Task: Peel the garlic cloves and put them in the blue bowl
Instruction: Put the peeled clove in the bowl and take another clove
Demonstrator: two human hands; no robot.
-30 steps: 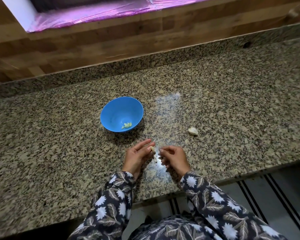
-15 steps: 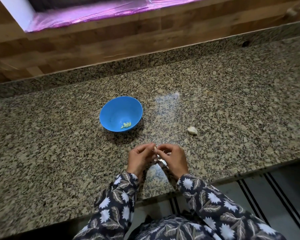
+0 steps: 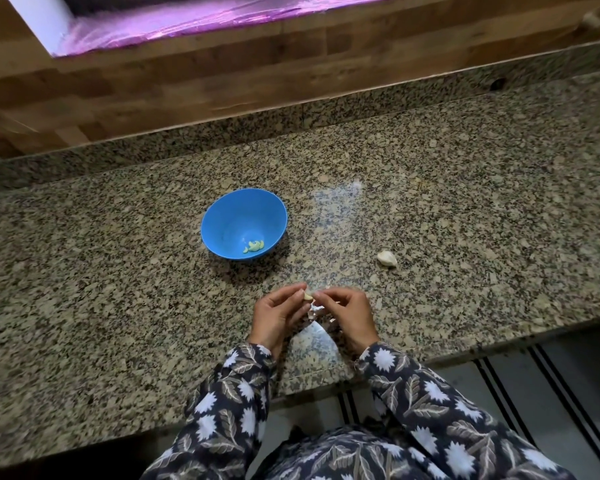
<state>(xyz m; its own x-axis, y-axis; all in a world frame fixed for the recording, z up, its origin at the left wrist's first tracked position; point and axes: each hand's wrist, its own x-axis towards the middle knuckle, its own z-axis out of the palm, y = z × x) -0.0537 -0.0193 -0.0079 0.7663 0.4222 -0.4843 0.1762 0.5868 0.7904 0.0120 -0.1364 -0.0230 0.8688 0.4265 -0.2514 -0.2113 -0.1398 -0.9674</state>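
While my left hand (image 3: 278, 315) pinches the clove (image 3: 307, 296) steady at lower centre, my right hand (image 3: 349, 315) pinches its skin to strip it.

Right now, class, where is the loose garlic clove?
In the head view, the loose garlic clove lies on the counter, right of the blue bowl and beyond the right hand, touching neither.

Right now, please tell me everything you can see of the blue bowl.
The blue bowl is round, smooth and plastic-looking. It stands upright on the speckled granite counter. A few small, pale yellow-green peeled garlic cloves lie together at its bottom, and the rest of the inside is bare. Nothing else touches it.
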